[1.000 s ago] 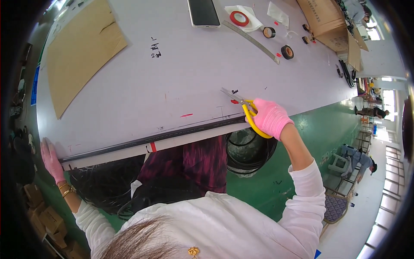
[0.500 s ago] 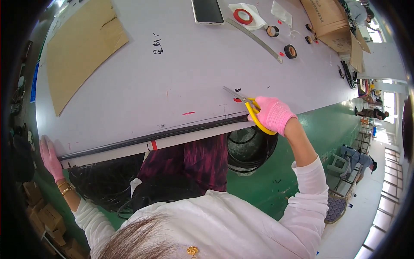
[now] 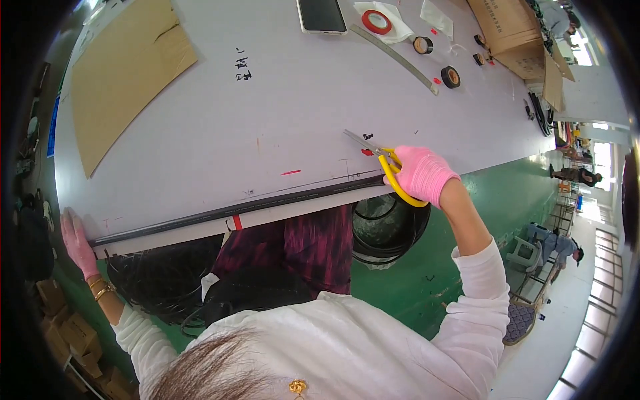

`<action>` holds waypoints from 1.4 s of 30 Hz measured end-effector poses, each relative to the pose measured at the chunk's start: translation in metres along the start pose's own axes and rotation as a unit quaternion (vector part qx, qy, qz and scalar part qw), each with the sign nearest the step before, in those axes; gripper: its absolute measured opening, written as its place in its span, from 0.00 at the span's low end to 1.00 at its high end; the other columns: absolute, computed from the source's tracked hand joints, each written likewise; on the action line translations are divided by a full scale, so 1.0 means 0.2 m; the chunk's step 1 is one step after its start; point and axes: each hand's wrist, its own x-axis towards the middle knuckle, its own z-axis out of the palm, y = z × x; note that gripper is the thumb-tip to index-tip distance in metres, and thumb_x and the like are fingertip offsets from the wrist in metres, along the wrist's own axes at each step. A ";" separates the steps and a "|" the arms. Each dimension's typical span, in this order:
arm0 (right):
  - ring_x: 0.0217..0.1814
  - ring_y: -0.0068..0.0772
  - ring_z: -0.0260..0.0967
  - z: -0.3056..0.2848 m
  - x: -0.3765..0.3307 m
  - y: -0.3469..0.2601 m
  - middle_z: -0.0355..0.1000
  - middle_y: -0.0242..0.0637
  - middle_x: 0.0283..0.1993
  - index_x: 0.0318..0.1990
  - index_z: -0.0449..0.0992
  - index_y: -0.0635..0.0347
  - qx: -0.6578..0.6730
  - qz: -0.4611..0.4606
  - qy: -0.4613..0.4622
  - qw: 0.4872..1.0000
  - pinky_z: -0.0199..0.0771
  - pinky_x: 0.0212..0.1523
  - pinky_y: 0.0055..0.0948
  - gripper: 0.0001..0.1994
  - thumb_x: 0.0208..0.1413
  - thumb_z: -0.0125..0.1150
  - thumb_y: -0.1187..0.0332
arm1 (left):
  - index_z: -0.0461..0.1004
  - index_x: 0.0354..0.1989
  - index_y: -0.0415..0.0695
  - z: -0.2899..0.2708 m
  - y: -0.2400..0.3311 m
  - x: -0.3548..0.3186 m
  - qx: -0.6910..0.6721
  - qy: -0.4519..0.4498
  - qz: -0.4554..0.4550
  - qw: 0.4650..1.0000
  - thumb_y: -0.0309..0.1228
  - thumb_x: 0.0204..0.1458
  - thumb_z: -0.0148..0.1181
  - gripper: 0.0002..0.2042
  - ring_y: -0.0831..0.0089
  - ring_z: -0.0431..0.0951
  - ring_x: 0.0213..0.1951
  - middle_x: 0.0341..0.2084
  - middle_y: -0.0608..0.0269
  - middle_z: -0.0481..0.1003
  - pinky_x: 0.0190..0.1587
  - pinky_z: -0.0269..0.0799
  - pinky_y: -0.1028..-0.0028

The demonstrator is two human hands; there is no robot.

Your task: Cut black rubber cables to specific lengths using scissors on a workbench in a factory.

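A long black tube (image 3: 233,211) lies along the near edge of the table (image 3: 193,147). At its left end my left hand (image 3: 78,247), in a pink glove, rests at the table corner with its fingers stretched out. My right hand (image 3: 424,175), also gloved in pink, is closed around yellow-handled scissors (image 3: 392,169) at the tube's right end. The blades point away to the upper left over the tabletop. My right fingertips are close to the tube end; whether they pinch it as well is hidden.
A brown cardboard sheet (image 3: 127,80) lies at the far left. Farther off are a phone (image 3: 322,15), a metal ruler (image 3: 397,60), red tape (image 3: 376,22), black tape (image 3: 451,77) and a cardboard box (image 3: 510,37). Below the edge stands a black bucket (image 3: 383,230) with coiled tubing.
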 end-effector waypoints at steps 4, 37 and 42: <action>0.40 0.54 0.74 0.01 0.00 0.01 0.75 0.51 0.36 0.39 0.75 0.62 0.020 -0.005 0.020 1.000 0.74 0.42 0.41 0.19 0.50 0.64 0.54 | 0.62 0.65 0.43 -0.03 0.02 0.00 0.051 -0.010 0.004 0.999 0.41 0.63 0.43 0.24 0.61 0.56 0.68 0.64 0.56 0.62 0.68 0.48 0.67; 0.42 0.49 0.76 0.06 -0.02 0.13 0.77 0.49 0.38 0.38 0.79 0.60 0.064 -0.093 0.058 0.992 0.76 0.42 0.40 0.18 0.52 0.59 0.53 | 0.78 0.30 0.47 0.05 2.95 -0.64 -0.170 -0.190 0.269 0.929 0.43 0.40 0.66 0.14 0.59 0.74 0.40 0.34 0.59 0.74 0.42 0.69 0.63; 0.44 0.50 0.74 0.16 -0.07 0.18 0.76 0.49 0.39 0.42 0.74 0.60 0.179 -0.125 0.132 0.967 0.73 0.46 0.41 0.14 0.53 0.58 0.60 | 0.77 0.30 0.47 0.07 2.92 -0.64 -0.201 -0.172 0.293 0.919 0.42 0.40 0.65 0.13 0.61 0.74 0.39 0.34 0.61 0.74 0.42 0.69 0.63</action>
